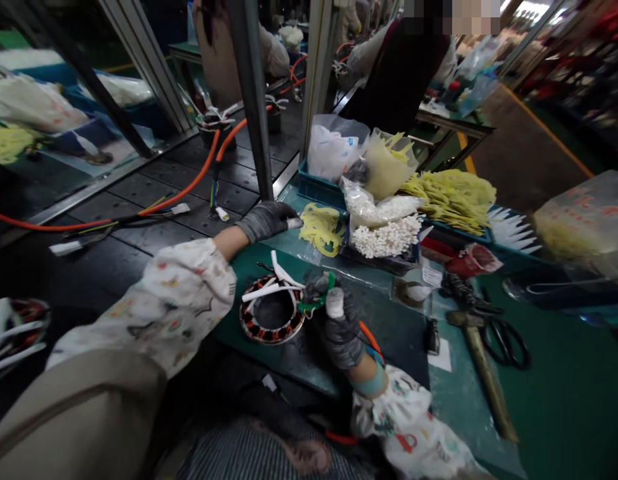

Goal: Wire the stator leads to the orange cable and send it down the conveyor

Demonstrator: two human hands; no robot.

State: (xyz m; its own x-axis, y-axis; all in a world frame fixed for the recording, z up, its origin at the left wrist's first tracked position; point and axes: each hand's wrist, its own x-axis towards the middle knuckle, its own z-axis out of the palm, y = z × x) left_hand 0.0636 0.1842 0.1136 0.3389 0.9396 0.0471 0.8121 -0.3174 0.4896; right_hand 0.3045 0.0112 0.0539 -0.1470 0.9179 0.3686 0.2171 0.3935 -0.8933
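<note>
My left hand [269, 221], in a grey glove with a white-wrapped fingertip, reaches out with its fingers stretched, just left of a pile of flat yellow pieces [321, 230]. Nothing shows in it. My right hand [341, 333], also gloved, has its fingers closed on a curved green piece [316, 301] with thin wires. That piece is at the right rim of a motor stator [273, 337], a ring with copper-coloured windings. Several white sleeves [271, 290] lie across the stator's top. The ring rests flat on the dark mat in front of me.
A tray of small white pieces [386, 237] and a bin of yellow strips [453, 193] stand at the back right. A hammer [483, 373] and black-handled scissors [506, 343] lie on the right. An orange cable [189, 190] crosses the roller surface at left. Another stator [26, 320] sits far left.
</note>
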